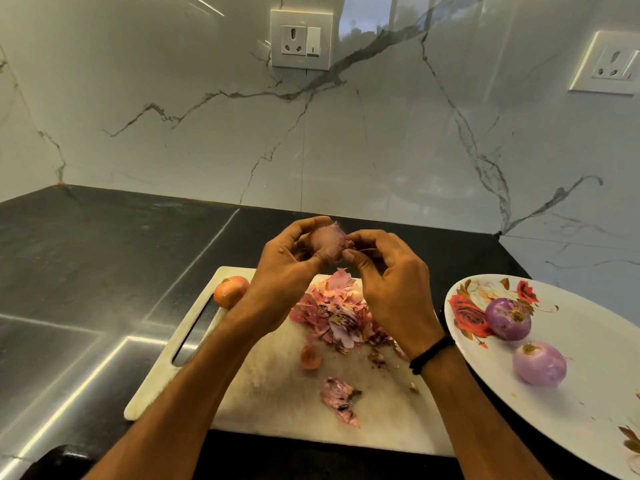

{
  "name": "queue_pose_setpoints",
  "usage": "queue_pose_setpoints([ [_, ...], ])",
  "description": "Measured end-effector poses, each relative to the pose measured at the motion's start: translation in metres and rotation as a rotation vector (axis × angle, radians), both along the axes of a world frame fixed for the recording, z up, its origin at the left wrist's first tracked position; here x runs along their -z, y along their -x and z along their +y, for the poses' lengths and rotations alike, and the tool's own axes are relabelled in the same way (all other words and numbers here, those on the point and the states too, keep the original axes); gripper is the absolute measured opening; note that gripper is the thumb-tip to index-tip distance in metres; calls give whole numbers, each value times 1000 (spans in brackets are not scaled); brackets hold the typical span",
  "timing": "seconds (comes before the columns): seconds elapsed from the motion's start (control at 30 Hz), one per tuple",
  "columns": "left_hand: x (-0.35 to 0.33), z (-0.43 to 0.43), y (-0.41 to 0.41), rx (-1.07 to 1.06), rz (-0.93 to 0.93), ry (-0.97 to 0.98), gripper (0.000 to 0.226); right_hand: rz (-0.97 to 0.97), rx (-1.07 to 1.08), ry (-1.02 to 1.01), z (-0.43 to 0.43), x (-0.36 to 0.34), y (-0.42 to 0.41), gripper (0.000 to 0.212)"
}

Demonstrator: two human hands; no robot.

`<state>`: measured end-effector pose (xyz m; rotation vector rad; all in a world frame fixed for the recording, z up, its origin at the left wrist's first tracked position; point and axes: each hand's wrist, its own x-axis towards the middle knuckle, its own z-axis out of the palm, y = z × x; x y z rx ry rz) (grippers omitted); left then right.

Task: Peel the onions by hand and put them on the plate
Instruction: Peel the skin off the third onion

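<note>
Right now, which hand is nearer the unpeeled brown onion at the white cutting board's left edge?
Left. The left hand, gripping the half-peeled onion, is raised just right of the unpeeled brown onion; the right hand is farther right, above the pile of pink skins.

4 onions, 1 plate, 1 chop. board, 2 sockets
</note>
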<state>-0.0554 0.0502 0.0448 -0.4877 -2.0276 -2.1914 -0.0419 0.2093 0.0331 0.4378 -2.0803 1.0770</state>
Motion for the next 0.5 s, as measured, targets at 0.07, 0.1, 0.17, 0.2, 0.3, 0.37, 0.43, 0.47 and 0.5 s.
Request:
queue_pose_setpoints([
  [0.07,-1,0,0,24,-25,-10,51,13,23,26,1,0,0,16],
  [0.1,-1,0,0,37,-38,-13,52,14,28,35,2,0,1,14],
  [0.17,0,0,0,62,-62,-15,57,16,38,40,3,0,1,11],
  [0.2,0,0,0,71,-71,-12,58,21,44,40,3,0,1,10],
  [0.3,0,1,-1,75,-77,-8,55,44,55,21,3,0,1,8],
  [0.37,0,1,-1,51,-71,-16,51,45,47,-5,2,0,0,8],
  [0.43,-1,1,1,20,-66,-38,48,18,29,-33,1,0,-1,8],
  [0.47,-1,0,2,1,-60,-45,48,-5,28,-50,1,0,-1,8],
  [0.5,-1,-1,3,-15,-53,-49,47,-33,38,-68,2,0,-1,9],
])
